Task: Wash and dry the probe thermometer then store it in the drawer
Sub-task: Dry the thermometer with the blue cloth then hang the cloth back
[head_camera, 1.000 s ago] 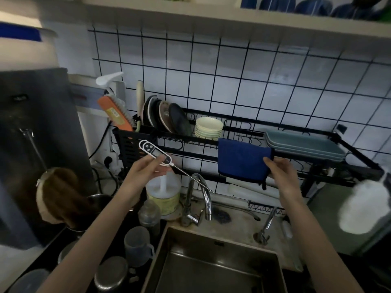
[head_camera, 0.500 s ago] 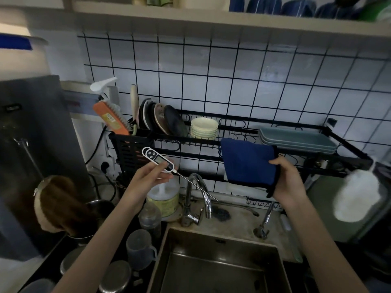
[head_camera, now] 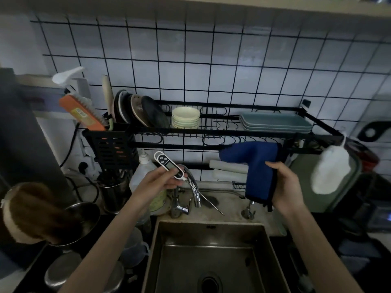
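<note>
My left hand point(head_camera: 157, 182) pinches the white probe thermometer point(head_camera: 167, 163) by its body, above the faucet point(head_camera: 191, 187). Its display faces me and the thin metal probe point(head_camera: 208, 200) slants down to the right over the sink's back ledge. My right hand point(head_camera: 287, 187) grips a blue cloth point(head_camera: 258, 168), whose upper part still drapes over the bar of the black dish rack point(head_camera: 232, 132) while the lower part bunches in my fingers. The two hands are apart, with the faucet between them.
A steel sink point(head_camera: 211, 261) lies below. The rack holds plates point(head_camera: 139, 111), stacked bowls point(head_camera: 185, 117) and grey trays point(head_camera: 275, 122). A soap bottle point(head_camera: 146, 172), cups and pots crowd the left counter. A white mitt point(head_camera: 330, 170) hangs at right.
My right hand reached the blue cloth, closed on its lower right edge and pulled it down off the rack bar. My left hand with the thermometer lowered slightly.
</note>
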Tool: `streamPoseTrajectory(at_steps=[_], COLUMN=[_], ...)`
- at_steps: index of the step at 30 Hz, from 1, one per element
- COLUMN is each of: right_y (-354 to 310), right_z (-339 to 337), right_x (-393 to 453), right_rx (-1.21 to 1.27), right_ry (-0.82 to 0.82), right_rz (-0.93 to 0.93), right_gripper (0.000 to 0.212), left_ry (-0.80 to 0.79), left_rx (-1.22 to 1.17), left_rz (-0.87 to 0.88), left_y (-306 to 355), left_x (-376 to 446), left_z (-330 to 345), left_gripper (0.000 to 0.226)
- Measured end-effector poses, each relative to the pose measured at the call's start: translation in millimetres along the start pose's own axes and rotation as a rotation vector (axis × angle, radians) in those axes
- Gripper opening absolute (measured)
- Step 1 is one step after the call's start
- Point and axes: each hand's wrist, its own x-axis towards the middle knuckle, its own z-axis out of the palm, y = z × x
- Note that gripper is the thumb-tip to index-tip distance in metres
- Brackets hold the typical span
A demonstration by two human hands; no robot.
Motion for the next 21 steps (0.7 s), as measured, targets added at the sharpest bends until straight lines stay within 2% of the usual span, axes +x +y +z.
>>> streamPoseTrajectory(at_steps=[3, 8, 11, 15, 21], right_y=[1, 5, 20, 47, 67], right_z=[-7, -13, -20, -24, -20], right_x=[-12, -32, -44, -57, -70], right_rx=[-0.033, -0.244, -0.316, -0.372, -0.549], right_ry=[-0.016, -0.11, -0.138, -0.184, -0.264], right_rz=[-0.022, -0.093, -0.047, 0.015, 0.057], right_gripper=[0.015, 0.019, 0.024, 0.031, 0.043], left_ry=[-0.058, -0.142, -0.187, -0.255, -0.297], left_rx=[0.004, 0.026, 0.032, 0.058, 0.103], left_rz=[-0.02, -0.069, -0.115, -0.152, -0.16], left_y=[-9, -19, -24, -29, -39], left_x=[0, 1, -1, -6, -11], left_z=[11, 29, 42, 63, 80], left_gripper=[0.025, 0.027, 0.031, 0.015, 0.022])
